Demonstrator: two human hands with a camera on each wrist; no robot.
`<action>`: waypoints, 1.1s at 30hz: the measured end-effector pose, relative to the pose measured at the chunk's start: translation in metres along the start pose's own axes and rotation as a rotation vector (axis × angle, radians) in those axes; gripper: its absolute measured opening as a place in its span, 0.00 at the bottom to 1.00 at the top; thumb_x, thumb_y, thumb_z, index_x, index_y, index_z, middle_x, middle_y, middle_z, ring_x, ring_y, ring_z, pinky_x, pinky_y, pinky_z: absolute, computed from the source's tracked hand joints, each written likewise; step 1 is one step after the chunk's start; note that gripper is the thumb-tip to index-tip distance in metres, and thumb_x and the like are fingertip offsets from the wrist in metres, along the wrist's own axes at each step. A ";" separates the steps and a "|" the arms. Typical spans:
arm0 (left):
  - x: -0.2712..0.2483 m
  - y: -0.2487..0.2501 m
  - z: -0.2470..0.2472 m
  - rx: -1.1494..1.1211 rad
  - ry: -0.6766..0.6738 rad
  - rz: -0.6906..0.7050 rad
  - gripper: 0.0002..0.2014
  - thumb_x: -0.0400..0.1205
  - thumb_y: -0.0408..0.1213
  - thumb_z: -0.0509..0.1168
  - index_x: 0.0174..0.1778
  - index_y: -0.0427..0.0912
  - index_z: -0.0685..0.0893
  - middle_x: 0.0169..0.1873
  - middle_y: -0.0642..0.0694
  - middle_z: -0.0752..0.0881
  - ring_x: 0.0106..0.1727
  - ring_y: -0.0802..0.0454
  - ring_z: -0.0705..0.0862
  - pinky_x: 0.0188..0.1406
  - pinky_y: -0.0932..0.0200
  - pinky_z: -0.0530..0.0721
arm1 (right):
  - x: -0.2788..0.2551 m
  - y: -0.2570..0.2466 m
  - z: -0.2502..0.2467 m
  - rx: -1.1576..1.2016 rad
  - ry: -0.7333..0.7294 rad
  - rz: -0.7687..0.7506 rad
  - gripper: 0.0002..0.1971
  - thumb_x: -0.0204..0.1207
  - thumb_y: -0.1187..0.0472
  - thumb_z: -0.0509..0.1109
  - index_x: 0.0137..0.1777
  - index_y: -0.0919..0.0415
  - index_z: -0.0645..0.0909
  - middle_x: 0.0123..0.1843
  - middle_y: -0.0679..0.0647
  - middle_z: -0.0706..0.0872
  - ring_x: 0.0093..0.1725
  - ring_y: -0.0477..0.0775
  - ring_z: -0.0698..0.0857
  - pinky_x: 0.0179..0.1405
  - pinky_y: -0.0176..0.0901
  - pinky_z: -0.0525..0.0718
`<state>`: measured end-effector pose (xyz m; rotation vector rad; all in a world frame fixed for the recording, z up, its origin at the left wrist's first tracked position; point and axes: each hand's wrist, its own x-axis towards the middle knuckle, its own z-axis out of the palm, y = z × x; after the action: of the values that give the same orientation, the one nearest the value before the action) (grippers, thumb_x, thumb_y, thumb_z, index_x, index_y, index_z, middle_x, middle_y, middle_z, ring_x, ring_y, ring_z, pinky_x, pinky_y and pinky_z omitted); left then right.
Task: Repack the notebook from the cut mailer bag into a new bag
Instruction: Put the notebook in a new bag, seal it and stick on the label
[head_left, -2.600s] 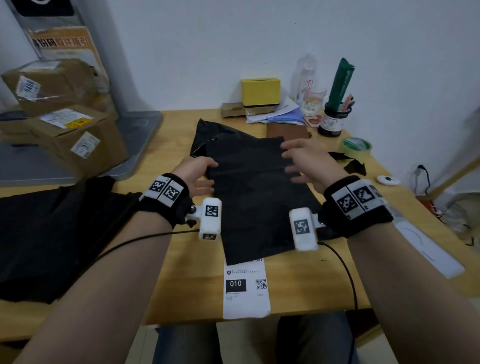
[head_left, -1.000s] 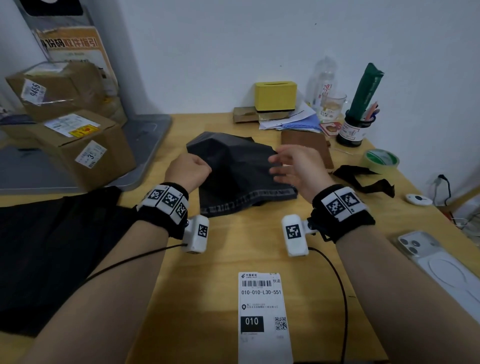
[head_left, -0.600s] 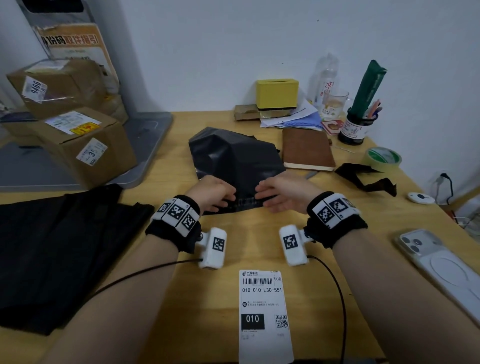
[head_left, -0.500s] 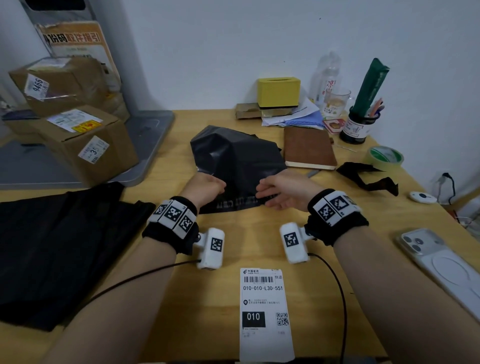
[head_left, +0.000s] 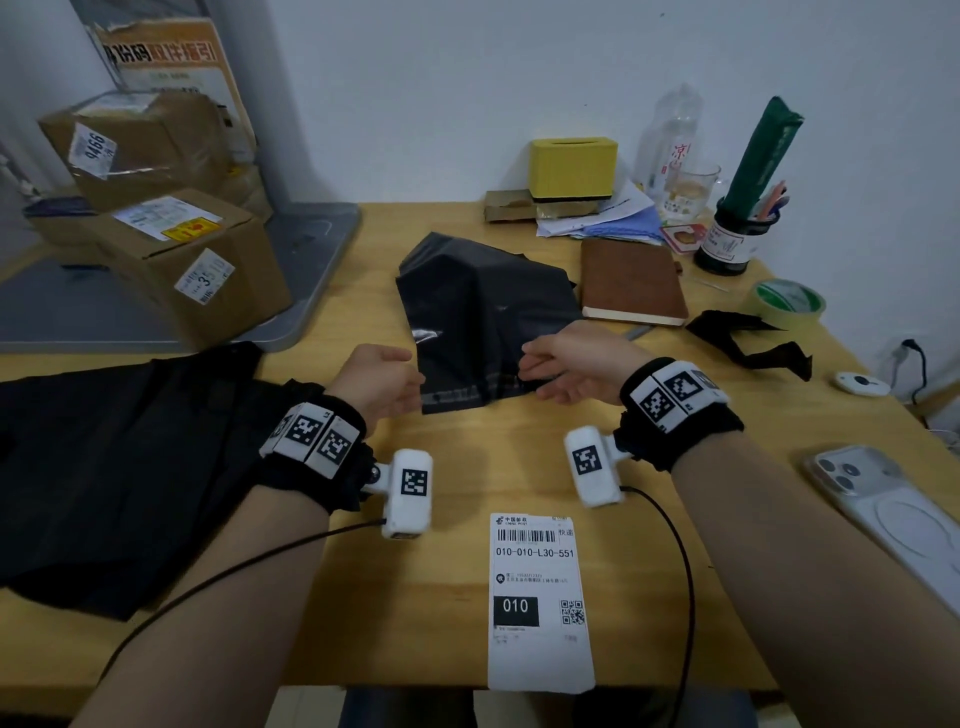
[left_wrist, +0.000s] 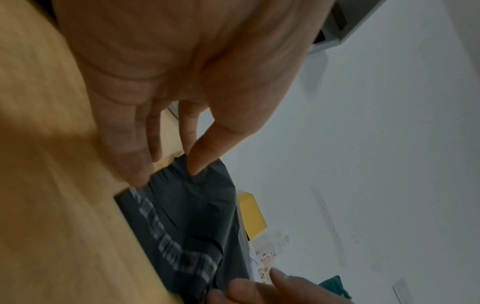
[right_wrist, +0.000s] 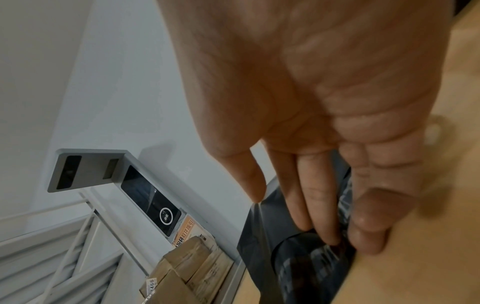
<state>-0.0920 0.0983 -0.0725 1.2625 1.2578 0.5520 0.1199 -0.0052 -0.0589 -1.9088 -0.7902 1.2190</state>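
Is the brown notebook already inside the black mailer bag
No, the brown notebook lies bare on the table beside the black mailer bag, outside it.

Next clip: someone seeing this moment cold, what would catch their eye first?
Probably the two hands, left hand and right hand, working at the near edge of a crumpled black mailer bag mid-table; the fingers pinch its printed edge. Next, the brown notebook lying closed just right of the bag, outside it. Then the white shipping label at the table's front edge.
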 end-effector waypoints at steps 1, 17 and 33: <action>0.002 -0.001 0.000 -0.002 0.018 0.020 0.18 0.81 0.22 0.66 0.66 0.39 0.77 0.59 0.32 0.84 0.59 0.39 0.86 0.53 0.46 0.89 | 0.000 0.001 0.000 0.001 -0.002 0.000 0.18 0.87 0.52 0.68 0.65 0.67 0.84 0.64 0.59 0.90 0.51 0.61 0.87 0.43 0.46 0.83; -0.014 0.020 0.042 -0.661 -0.335 -0.334 0.28 0.86 0.29 0.63 0.80 0.38 0.61 0.54 0.27 0.80 0.42 0.38 0.91 0.24 0.57 0.89 | -0.012 0.003 0.004 -0.015 -0.010 -0.018 0.22 0.84 0.52 0.71 0.75 0.58 0.77 0.68 0.57 0.86 0.64 0.60 0.87 0.60 0.51 0.88; -0.007 -0.010 -0.002 0.085 -0.095 -0.104 0.13 0.77 0.46 0.76 0.43 0.40 0.83 0.25 0.49 0.70 0.17 0.58 0.63 0.13 0.68 0.56 | -0.011 0.006 0.005 -0.005 -0.010 -0.032 0.22 0.84 0.53 0.72 0.76 0.58 0.78 0.70 0.57 0.87 0.55 0.55 0.85 0.59 0.49 0.89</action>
<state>-0.0986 0.0898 -0.0784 1.2712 1.2703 0.3635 0.1116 -0.0161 -0.0597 -1.8885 -0.8264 1.2097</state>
